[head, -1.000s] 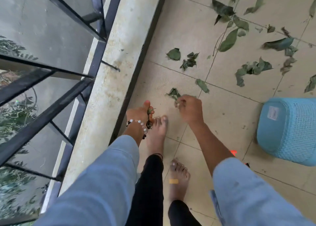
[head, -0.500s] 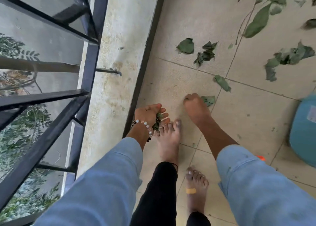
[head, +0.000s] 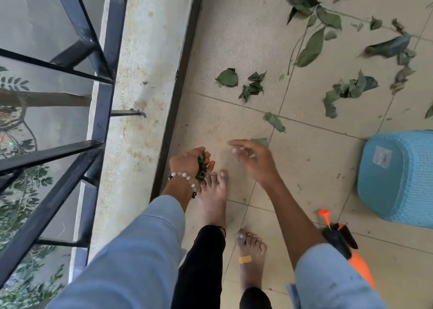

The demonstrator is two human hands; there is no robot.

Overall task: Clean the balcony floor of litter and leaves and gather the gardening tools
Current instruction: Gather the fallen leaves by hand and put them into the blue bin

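Beige tiled balcony floor [head: 316,158], scuffed, dark grout lines, fills the right side; pale stained concrete curb [head: 143,79] and black metal railing [head: 103,58] run along the left. Light blue woven-look plastic basket [head: 398,177] sits at right, near side. Green leaves [head: 311,44], some torn and curled, some on thin stems, scattered across far tiles; smaller crumpled scraps [head: 251,88] mid-floor, one leaf [head: 274,122] on a grout line. Orange and black spray bottle [head: 339,240] lies near right, partly behind a blue sleeve. Left hand [head: 189,162], beaded bracelet on wrist, clenched round a bunch of crumpled green leaf bits [head: 202,166], just above bare toes. Right hand [head: 255,161] blurred, fingers loose and spread, low over floor beside a leaf piece [head: 260,142].
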